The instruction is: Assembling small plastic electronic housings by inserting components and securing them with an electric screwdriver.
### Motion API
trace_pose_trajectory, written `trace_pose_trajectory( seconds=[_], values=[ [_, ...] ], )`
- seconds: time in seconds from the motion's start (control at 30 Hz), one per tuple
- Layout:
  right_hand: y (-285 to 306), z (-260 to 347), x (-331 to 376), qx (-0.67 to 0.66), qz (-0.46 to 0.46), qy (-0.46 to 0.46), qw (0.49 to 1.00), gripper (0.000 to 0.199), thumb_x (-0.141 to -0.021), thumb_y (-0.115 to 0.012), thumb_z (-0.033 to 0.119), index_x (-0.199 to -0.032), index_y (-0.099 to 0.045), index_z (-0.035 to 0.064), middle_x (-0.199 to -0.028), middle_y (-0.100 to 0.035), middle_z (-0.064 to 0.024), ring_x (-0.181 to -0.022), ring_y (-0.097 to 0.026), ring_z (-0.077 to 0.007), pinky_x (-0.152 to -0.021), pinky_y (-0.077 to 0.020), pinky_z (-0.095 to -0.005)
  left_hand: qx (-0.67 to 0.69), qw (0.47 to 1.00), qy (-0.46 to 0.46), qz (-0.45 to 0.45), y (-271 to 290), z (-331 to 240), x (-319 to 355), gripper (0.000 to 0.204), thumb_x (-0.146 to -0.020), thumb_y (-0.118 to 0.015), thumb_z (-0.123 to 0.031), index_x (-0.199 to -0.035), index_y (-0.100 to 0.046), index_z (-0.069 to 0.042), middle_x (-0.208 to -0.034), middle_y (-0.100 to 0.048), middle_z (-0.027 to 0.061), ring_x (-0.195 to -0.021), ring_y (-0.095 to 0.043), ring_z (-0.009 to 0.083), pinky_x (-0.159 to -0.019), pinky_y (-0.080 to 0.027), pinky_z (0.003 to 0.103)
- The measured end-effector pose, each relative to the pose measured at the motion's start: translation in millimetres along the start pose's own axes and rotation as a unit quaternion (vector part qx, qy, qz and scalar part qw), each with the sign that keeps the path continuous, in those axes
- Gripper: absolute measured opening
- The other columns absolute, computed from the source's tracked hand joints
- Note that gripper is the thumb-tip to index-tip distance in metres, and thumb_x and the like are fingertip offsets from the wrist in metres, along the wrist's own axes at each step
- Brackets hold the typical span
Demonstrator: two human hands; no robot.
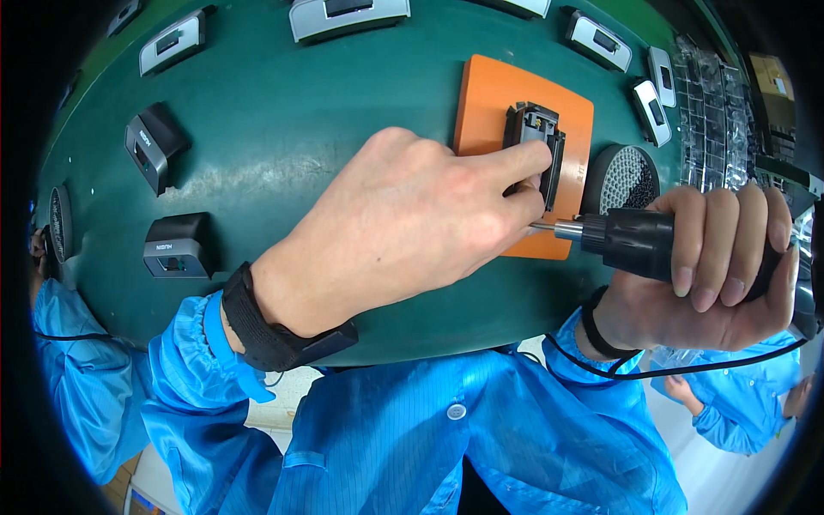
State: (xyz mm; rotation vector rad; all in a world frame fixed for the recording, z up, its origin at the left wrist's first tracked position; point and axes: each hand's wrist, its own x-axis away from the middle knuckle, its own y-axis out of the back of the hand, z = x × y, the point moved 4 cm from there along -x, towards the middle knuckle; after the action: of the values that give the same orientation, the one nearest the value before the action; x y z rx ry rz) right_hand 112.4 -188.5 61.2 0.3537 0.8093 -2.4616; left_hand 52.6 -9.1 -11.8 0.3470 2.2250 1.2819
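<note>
A small black device housing with its inner parts showing lies on an orange pad. My left hand reaches over it from the left, fingers bent and closed on its near part; the thumb is hidden. In my right hand is a black electric screwdriver, the fingers wrapped round its body. Its metal bit points left, the tip close to my left fingertips at the near end of the housing. Whether the tip touches a screw I cannot tell.
Right of the pad stands a round black dish of small screws. Several grey-and-black devices are spread around the green table. Stacked clear trays line the right edge. A cable runs under my right wrist. Co-workers' blue sleeves show at both sides.
</note>
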Motion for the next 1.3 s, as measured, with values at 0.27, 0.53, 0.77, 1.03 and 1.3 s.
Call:
trace_pose_trajectory(
  seconds=[0.27,0.53,0.77,1.03,1.3],
  values=[
    [-4,2,1,0.025,-0.007,0.005,1.000,0.014,-0.098,-0.056,0.022,-0.100,-0.048,0.0099,-0.068,-0.053,0.0009,-0.053,-0.055,-0.0072,-0.056,-0.0521,-0.0249,0.006,1.000,0.007,-0.007,1,-1,1,0.024,-0.082,-0.080,-0.021,-0.101,-0.073,-0.008,-0.110,-0.062,-0.0024,-0.063,-0.065,0.0186,-0.050,-0.051,0.032],
    [0,7,6,-0.009,0.126,-0.001,0.992,0.029,-0.106,-0.041,0.032,-0.118,-0.047,0.0060,-0.079,-0.053,-0.0024,-0.066,-0.056,-0.0136,-0.063,-0.0519,-0.0332,-0.004,1.000,0.007,-0.013,-1,-4,4,0.024,-0.079,-0.080,-0.017,-0.100,-0.073,-0.007,-0.109,-0.061,-0.0021,-0.062,-0.065,0.0187,-0.050,-0.051,0.033],
    [-5,8,6,0.017,0.124,-0.007,0.992,0.029,-0.107,-0.038,0.031,-0.119,-0.047,0.0058,-0.079,-0.053,-0.0025,-0.065,-0.055,-0.0143,-0.062,-0.0513,-0.0339,0.002,1.000,0.003,-0.018,1,-2,4,0.024,-0.079,-0.080,-0.018,-0.100,-0.073,-0.007,-0.107,-0.061,-0.0023,-0.061,-0.065,0.0184,-0.049,-0.051,0.033],
    [-9,8,0,0.030,0.131,-0.027,0.991,0.030,-0.107,-0.037,0.029,-0.120,-0.049,0.0054,-0.079,-0.053,-0.0033,-0.064,-0.054,-0.0149,-0.061,-0.0496,-0.0341,0.002,1.000,0.006,-0.027,4,-2,3,0.025,-0.080,-0.081,-0.020,-0.100,-0.073,-0.007,-0.107,-0.061,-0.0020,-0.063,-0.065,0.0187,-0.050,-0.051,0.033],
    [-9,17,-1,0.102,0.125,-0.034,0.986,0.030,-0.109,-0.035,0.031,-0.119,-0.049,0.0077,-0.077,-0.051,-0.0024,-0.060,-0.051,-0.0143,-0.059,-0.0471,-0.0336,0.023,0.999,0.015,0.040,6,0,4,0.046,-0.071,-0.087,-0.030,-0.107,-0.069,-0.008,-0.118,-0.061,-0.0019,-0.070,-0.067,0.0210,-0.056,-0.053,0.035]
  ],
)
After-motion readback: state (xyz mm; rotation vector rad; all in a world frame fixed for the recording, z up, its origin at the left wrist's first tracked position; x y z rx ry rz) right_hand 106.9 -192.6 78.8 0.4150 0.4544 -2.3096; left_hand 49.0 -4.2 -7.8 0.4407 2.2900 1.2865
